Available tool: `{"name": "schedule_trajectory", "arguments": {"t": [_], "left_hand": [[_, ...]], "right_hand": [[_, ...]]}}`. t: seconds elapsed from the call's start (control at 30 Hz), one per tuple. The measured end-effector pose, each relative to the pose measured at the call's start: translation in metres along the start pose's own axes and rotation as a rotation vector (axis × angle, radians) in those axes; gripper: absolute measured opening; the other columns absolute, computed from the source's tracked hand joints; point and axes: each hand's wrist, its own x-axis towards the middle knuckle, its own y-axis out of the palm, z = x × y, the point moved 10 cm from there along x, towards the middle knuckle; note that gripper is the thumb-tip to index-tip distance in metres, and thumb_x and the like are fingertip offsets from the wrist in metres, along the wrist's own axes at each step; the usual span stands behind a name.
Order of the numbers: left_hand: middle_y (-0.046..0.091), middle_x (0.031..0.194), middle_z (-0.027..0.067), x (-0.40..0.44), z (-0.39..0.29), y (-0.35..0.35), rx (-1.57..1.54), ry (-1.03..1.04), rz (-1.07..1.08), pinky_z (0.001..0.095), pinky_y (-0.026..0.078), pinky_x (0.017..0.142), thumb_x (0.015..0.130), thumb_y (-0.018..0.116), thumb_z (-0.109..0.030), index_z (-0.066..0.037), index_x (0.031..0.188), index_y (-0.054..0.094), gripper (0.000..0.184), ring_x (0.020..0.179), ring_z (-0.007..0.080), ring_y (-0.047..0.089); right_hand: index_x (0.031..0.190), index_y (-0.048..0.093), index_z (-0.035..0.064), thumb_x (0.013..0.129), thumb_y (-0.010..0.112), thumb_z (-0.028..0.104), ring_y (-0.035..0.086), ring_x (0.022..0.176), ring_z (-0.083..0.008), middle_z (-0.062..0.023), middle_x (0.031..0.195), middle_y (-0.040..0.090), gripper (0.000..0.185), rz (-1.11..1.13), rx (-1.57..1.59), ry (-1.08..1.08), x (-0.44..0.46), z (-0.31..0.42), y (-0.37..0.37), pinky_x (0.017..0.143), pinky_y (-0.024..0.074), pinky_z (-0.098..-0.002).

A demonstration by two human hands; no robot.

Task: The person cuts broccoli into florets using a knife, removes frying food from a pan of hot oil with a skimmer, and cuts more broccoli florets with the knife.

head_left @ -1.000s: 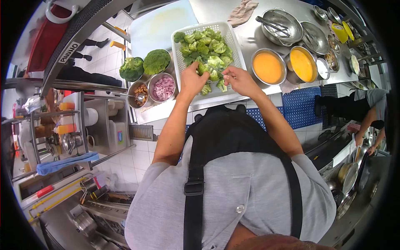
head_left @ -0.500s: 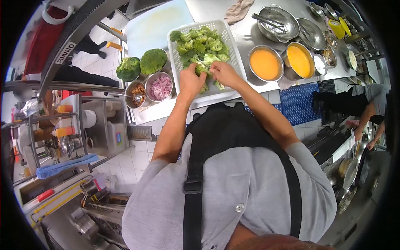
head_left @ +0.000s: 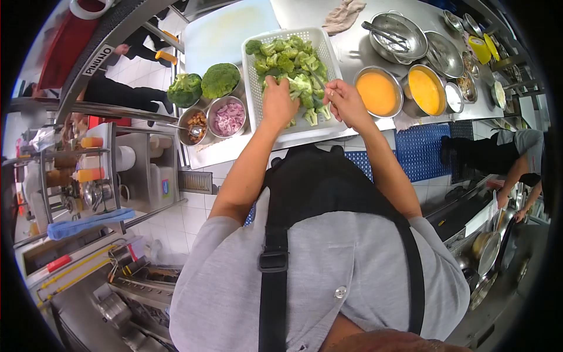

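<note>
A white perforated basket (head_left: 251, 100) full of cut broccoli florets (head_left: 287, 56) sits on the steel table in front of me. Over its near left part is my left hand (head_left: 279, 102), its fingers closed round a piece of broccoli (head_left: 299, 85) partly hidden by them. My right hand (head_left: 347, 105), at the basket's right rim, grips a small knife (head_left: 316, 76). The blade slants up and left over the florets, apart from my left fingers. Most of the knife's handle is hidden in my fist.
Left of the basket are broccoli heads (head_left: 220, 80), chopped onion (head_left: 228, 119) and a bowl of brown pieces (head_left: 196, 125) with a spoon. A cutting board (head_left: 229, 26) lies behind. Orange liquid (head_left: 376, 92) and yellow liquid (head_left: 426, 91) fill pots at right. Another person (head_left: 519, 155) works far right.
My right hand and the knife have moved right, away from my left hand. The left hand has shifted slightly right and up over the basket. The view has shifted a little.
</note>
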Motion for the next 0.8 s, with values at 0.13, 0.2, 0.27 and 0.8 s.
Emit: {"name": "schedule_trajectory", "arguments": {"t": [0.13, 0.2, 0.27, 0.8], "left_hand": [[0.061, 0.104, 0.027, 0.008, 0.006, -0.035, -0.205, 0.02, -0.102, 0.0479, 0.054, 0.083, 0.073, 0.08, -0.021, 0.004, 0.101, 0.07, 0.039, 0.09, 0.0423, 0.065], [0.067, 0.087, 0.0266, 0.0, 0.004, -0.047, -0.224, 0.036, -0.129, 0.0476, 0.054, 0.08, 0.074, 0.077, -0.025, 0.004, 0.097, 0.074, 0.037, 0.083, 0.0416, 0.067], [0.067, 0.089, 0.0265, 0.001, 0.004, -0.044, -0.186, 0.065, -0.115, 0.0478, 0.054, 0.08, 0.074, 0.078, -0.025, 0.003, 0.097, 0.075, 0.036, 0.084, 0.0421, 0.067], [0.068, 0.094, 0.0261, -0.007, 0.033, -0.018, -0.301, -0.003, -0.127, 0.0463, 0.054, 0.083, 0.075, 0.079, -0.023, 0.0, 0.098, 0.077, 0.032, 0.088, 0.0411, 0.067]], "right_hand": [[0.115, 0.059, 0.002, 0.105, 0.055, 0.015, 0.046, 0.052, -0.0037, -0.0022, 0.081, 0.063, 0.017, 0.083, -0.073, -0.026, -0.008, -0.003, 0.004, 0.043, 0.0349, -0.021], [0.106, 0.063, 0.0014, 0.102, 0.058, 0.017, 0.055, 0.058, -0.0098, -0.0048, 0.078, 0.067, 0.017, 0.069, -0.199, -0.043, -0.016, -0.001, 0.007, 0.054, 0.0437, -0.0283], [0.102, 0.065, 0.0008, 0.1, 0.059, 0.018, 0.061, 0.064, -0.0143, -0.007, 0.076, 0.069, 0.018, 0.059, -0.299, -0.053, -0.015, 0.002, 0.011, 0.063, 0.0491, -0.0332], [0.092, 0.068, 0.003, 0.096, 0.059, 0.018, 0.061, 0.057, -0.0178, -0.0083, 0.07, 0.07, 0.018, 0.094, -0.428, -0.05, 0.042, -0.039, 0.047, 0.055, 0.0479, -0.0373]]}}
